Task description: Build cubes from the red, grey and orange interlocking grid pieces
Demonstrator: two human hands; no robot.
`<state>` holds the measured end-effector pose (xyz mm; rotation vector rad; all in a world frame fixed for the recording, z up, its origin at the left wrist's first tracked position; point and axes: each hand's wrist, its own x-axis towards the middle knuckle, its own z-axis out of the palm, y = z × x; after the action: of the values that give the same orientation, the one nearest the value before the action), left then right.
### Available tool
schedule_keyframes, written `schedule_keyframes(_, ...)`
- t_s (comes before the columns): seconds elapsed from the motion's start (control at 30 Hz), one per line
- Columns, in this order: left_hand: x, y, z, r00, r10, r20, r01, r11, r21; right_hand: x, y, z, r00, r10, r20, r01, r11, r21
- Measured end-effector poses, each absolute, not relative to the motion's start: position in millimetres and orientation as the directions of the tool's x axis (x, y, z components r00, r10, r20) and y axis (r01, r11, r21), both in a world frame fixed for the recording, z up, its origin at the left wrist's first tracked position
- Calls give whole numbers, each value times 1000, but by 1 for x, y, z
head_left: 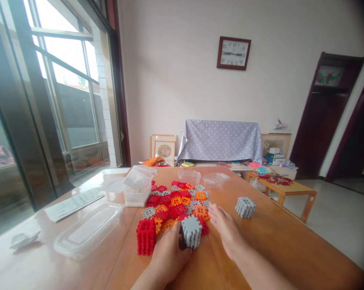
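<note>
My left hand (170, 253) wraps its fingers round a grey block (191, 231) built of interlocking square pieces, resting on the wooden table (275, 245). My right hand (226, 225) lies flat just right of it, fingers stretched toward a loose pile of red, orange and grey square pieces (177, 203). A red built block (146, 236) stands left of my left hand. A second grey block (245, 207) sits apart to the right.
A long clear plastic lid (88, 229) and a clear box (137, 189) lie at the left, with a printed sheet (73, 204). Two clear bowls (201, 177) sit at the far edge. A low wooden table (286, 189) stands on the floor beyond.
</note>
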<state>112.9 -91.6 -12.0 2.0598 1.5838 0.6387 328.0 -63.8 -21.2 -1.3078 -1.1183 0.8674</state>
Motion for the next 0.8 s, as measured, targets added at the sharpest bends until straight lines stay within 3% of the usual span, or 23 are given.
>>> schedule_keyframes(0.07,113,-92,-11,230,970,75,721,-222,656,320,-92,-22,191,980,-59,-255,-9,-967)
schedule_keyframes(0.13,113,-93,-12,237,968,86,665,-226,712,314,-113,-20,126,978,-166,-390,-105,-915)
schedule_keyframes(0.2,113,-94,-13,250,963,102,582,-233,779,310,-125,-16,94,971,-218,-421,-160,-893)
schedule_keyframes(0.4,109,-101,-8,259,962,86,355,-178,918,310,-126,2,17,962,-271,-336,-250,-908)
schedule_keyframes(0.63,100,-103,4,158,975,-159,176,130,976,304,-121,25,-81,946,-314,-92,-321,-943)
schedule_keyframes(0.8,108,-97,8,167,953,-252,113,235,965,294,-119,26,-60,949,-310,53,-307,-950)
